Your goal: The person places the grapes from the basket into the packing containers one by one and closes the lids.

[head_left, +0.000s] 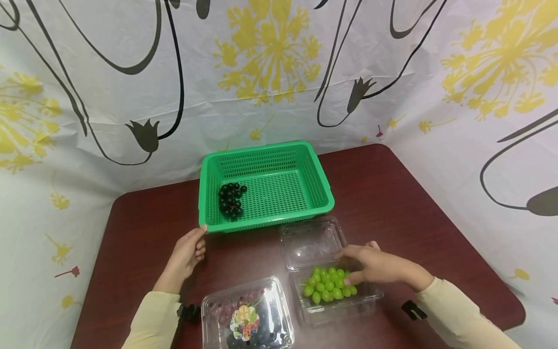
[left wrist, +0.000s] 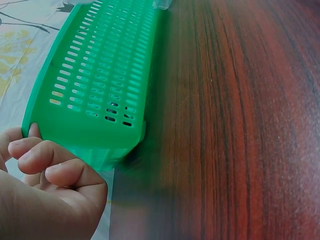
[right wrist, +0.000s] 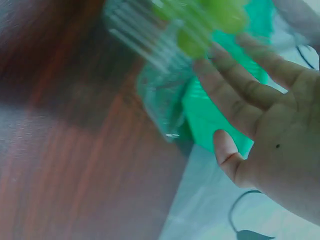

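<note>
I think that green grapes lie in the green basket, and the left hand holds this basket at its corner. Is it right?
Not quite: the head view shows dark grapes in the green basket; the green grapes lie in the open clear container. The left hand does hold the basket at its corner.

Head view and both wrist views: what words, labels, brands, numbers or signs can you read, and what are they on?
Readable text: none in any view.
Colourful sticker on the closed clear box: any lettering is too small and blurred to read.
Green basket, open clear box and flower-patterned backdrop: no lettering that I can see.
</note>
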The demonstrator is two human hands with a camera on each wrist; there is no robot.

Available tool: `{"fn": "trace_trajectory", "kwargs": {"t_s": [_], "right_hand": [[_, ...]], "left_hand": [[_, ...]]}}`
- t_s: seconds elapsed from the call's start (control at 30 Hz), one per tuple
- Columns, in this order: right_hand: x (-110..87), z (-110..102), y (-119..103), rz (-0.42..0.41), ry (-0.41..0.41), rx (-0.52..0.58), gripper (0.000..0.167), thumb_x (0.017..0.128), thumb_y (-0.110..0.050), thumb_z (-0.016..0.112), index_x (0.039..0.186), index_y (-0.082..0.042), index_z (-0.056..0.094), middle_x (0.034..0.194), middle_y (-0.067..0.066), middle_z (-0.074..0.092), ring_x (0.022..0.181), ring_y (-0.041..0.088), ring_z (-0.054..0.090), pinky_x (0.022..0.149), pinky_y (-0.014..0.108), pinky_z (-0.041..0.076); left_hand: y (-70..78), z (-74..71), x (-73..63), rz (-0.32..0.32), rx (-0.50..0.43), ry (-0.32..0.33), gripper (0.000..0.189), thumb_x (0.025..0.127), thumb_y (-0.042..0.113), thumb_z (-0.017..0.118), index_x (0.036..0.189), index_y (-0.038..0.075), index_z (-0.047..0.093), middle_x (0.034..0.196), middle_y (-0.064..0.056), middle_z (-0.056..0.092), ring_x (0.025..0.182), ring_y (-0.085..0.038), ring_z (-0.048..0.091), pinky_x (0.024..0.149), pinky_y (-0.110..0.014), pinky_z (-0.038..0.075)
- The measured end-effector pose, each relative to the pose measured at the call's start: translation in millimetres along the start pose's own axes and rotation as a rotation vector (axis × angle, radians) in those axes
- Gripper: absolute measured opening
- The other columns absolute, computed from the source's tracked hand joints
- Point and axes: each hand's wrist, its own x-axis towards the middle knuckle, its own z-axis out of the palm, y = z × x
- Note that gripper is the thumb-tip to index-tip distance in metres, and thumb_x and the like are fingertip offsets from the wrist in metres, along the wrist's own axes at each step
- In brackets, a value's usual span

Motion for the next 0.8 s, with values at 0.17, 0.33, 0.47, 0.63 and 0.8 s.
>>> {"fn": "trace_trajectory", "kwargs": {"t_s": [0.17, 0.33, 0.47, 0.63, 0.8], "right_hand": [[-9.1, -7.2, -14.2, -0.156, 0.044, 0.037, 0.025, 0.086, -0.038, 0.068, 0.104, -0.021, 0.069, 0.100, -0.015, 0.063, 0.093, 0.005, 0.059, 0.082, 0.031, 0.025], [-17.0, -5.4, -26.2, -0.254, -0.012, 0.077, 0.023, 0.082, -0.038, 0.072, 0.100, -0.023, 0.069, 0.093, -0.021, 0.060, 0.083, 0.001, 0.053, 0.080, 0.027, 0.025], [-20.0, 4.8, -29.4, -0.249, -0.032, 0.023, 0.026, 0.080, -0.041, 0.073, 0.098, -0.023, 0.068, 0.091, -0.024, 0.057, 0.084, -0.003, 0.052, 0.076, 0.023, 0.023], [-15.2, 1.4, -30.1, -0.220, 0.039, 0.003, 0.013, 0.085, -0.034, 0.071, 0.092, -0.024, 0.068, 0.085, -0.023, 0.059, 0.076, -0.008, 0.049, 0.075, 0.023, 0.026], [6.1, -40.4, -37.3, -0.305, 0.233, 0.046, 0.008, 0.086, -0.011, 0.070, 0.088, -0.018, 0.067, 0.081, -0.012, 0.065, 0.068, -0.005, 0.052, 0.067, 0.019, 0.046]], "left_hand": [[-0.8, 0.3, -0.4, -0.001, 0.003, -0.002, 0.029, 0.097, 0.040, 0.055, 0.080, 0.018, 0.047, 0.058, 0.008, 0.034, 0.051, -0.006, 0.031, 0.054, -0.022, 0.031], [-0.7, 0.2, -0.3, 0.006, 0.000, -0.006, 0.030, 0.097, 0.041, 0.055, 0.078, 0.019, 0.046, 0.057, 0.008, 0.034, 0.051, -0.005, 0.031, 0.054, -0.022, 0.031], [-0.5, -0.1, -1.1, 0.010, -0.004, -0.013, 0.030, 0.097, 0.041, 0.055, 0.078, 0.019, 0.046, 0.057, 0.008, 0.034, 0.051, -0.005, 0.032, 0.054, -0.021, 0.031], [-0.2, -0.7, -2.2, 0.016, -0.005, -0.018, 0.030, 0.097, 0.041, 0.055, 0.079, 0.019, 0.047, 0.057, 0.008, 0.034, 0.051, -0.006, 0.032, 0.054, -0.021, 0.031], [-0.6, -0.8, -1.8, 0.019, -0.003, -0.024, 0.030, 0.096, 0.042, 0.056, 0.078, 0.020, 0.049, 0.058, 0.008, 0.034, 0.051, -0.006, 0.032, 0.054, -0.022, 0.031]]}}
